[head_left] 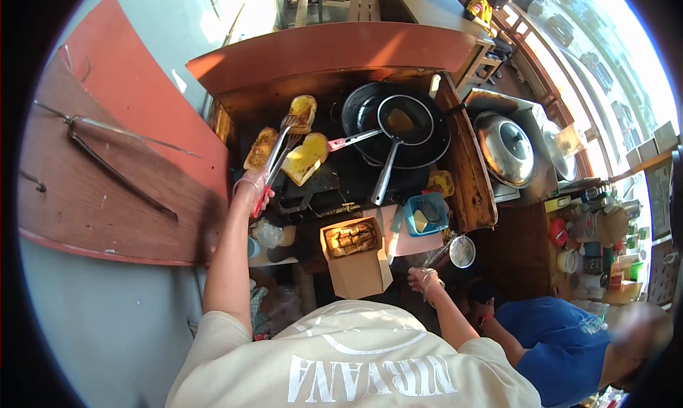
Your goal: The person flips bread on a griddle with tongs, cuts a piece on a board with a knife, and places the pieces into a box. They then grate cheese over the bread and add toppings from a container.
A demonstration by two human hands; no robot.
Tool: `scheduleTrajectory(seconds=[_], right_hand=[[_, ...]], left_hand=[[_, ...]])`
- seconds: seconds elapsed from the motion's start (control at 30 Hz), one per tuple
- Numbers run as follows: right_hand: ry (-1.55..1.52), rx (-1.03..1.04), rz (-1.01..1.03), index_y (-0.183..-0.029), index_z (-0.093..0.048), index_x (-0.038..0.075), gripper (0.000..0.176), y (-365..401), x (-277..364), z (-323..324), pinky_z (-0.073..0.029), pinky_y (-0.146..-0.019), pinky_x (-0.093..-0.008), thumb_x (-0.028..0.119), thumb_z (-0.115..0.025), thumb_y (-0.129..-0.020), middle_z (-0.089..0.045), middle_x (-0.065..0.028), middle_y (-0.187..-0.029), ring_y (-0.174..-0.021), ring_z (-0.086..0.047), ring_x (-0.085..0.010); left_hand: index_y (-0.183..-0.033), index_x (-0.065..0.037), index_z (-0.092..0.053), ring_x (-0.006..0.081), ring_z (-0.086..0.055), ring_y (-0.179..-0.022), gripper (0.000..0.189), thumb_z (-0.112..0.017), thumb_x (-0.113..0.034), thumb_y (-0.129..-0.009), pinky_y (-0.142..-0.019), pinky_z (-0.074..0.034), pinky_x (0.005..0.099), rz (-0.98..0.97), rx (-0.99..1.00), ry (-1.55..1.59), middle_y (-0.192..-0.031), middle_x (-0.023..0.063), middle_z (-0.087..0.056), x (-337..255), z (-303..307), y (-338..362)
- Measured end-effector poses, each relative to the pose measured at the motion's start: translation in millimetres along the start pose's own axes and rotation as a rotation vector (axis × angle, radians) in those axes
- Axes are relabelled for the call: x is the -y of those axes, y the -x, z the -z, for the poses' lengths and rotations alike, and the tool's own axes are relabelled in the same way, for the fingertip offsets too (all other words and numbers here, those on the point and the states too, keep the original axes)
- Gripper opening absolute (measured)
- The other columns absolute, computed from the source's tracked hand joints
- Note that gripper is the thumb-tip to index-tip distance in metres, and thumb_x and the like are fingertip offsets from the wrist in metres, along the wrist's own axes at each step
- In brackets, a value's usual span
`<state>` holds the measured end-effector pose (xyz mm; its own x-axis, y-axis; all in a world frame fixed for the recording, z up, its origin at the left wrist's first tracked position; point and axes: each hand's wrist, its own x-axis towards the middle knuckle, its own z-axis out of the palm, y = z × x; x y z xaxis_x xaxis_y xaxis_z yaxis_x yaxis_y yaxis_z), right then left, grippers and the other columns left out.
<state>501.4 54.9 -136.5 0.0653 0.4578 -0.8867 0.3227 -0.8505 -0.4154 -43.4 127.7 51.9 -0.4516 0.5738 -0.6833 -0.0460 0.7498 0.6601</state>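
Note:
My left hand [252, 189], in a clear plastic glove, is closed around red-handled metal tongs [274, 152]. The tips of the tongs lie at the toasted bread slices on the dark griddle: one slice [303, 113] at the top, a browner one [262, 148] at the left and a yellow one [306, 159] at the right. My right hand [425, 280], also gloved, is low beside the open cardboard box [358, 276], its fingers curled; whether they hold anything is too small to tell. Cut browned toast [350, 239] fills the box.
Black pans [432, 152] sit on the griddle's right side. A blue container [425, 214] stands on a pink board [409, 243], near a round tin [462, 251]. A co-worker in a blue shirt [548, 344] is at the lower right. A lidded metal pot [504, 150] stands beyond the wooden partition.

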Motion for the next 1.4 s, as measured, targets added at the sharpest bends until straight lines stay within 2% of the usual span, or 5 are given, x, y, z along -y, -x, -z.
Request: scheduleTrajectory(seconds=[0.37,0.57,0.67,0.87,1.4], right_hand=[[-0.098,0.168,0.203,-0.104,-0.07,0.007,0.024,-7.9,14.7,-34.5,-0.054,-0.059,-0.0307,0.028,-0.07,-0.091,-0.071,-0.0044,-0.086,-0.064,-0.064,-0.0154],[1.362,0.035,0.74,-0.102,-0.075,0.009,0.036,-63.7,58.5,-80.9,-0.056,-0.074,-0.0434,0.036,-0.052,-0.096,-0.073,-0.018,-0.104,-0.087,-0.073,-0.0312],[0.934,-0.132,0.321,-0.101,-0.073,0.012,0.033,2.8,103.6,-96.3,-0.056,-0.086,-0.0394,0.033,-0.048,-0.097,-0.074,-0.0132,-0.107,-0.102,-0.071,-0.0301],[1.949,0.047,1.007,-0.119,-0.069,0.011,0.029,-50.9,94.5,-95.5,-0.055,-0.092,-0.0375,0.018,-0.06,-0.092,-0.071,-0.0105,-0.119,-0.115,-0.066,-0.0247],[1.992,-0.229,0.888,-0.101,-0.072,0.015,0.014,-61.4,27.1,10.1,-0.055,-0.075,-0.0342,0.014,-0.064,-0.089,-0.075,-0.006,-0.096,-0.092,-0.073,-0.0213]], left_hand=[[-0.067,-0.008,-0.055,0.0139,-0.048,-0.039,0.043,-0.064,-0.038,-0.097,-0.034,-0.034,0.032,-0.156,-0.193,0.06,-0.056,0.0027,-0.055,-15.5,-42.9,-59.1],[-0.078,-0.008,-0.064,0.0078,-0.045,-0.04,0.032,-0.067,-0.034,-0.097,-0.036,-0.033,0.0248,-0.365,-0.068,0.275,-0.057,-0.0016,-0.054,42.2,-3.9,47.3],[-0.078,-0.008,-0.066,0.0064,-0.045,-0.041,0.032,-0.066,-0.033,-0.097,-0.037,-0.033,0.0233,-0.294,-0.104,0.142,-0.058,-0.0028,-0.054,99.4,21.3,121.2],[-0.082,-0.002,-0.071,0.0051,-0.046,-0.046,0.032,-0.07,-0.032,-0.094,-0.042,-0.034,0.0242,-0.049,-0.214,-0.081,-0.059,-0.0021,-0.056,221.7,40.6,229.0],[-0.09,-0.001,-0.071,0.0202,-0.056,-0.061,0.034,-0.066,-0.035,-0.094,-0.06,-0.046,0.0392,-0.151,-0.036,-0.701,-0.067,0.0139,-0.062,198.2,-1.6,153.3]])
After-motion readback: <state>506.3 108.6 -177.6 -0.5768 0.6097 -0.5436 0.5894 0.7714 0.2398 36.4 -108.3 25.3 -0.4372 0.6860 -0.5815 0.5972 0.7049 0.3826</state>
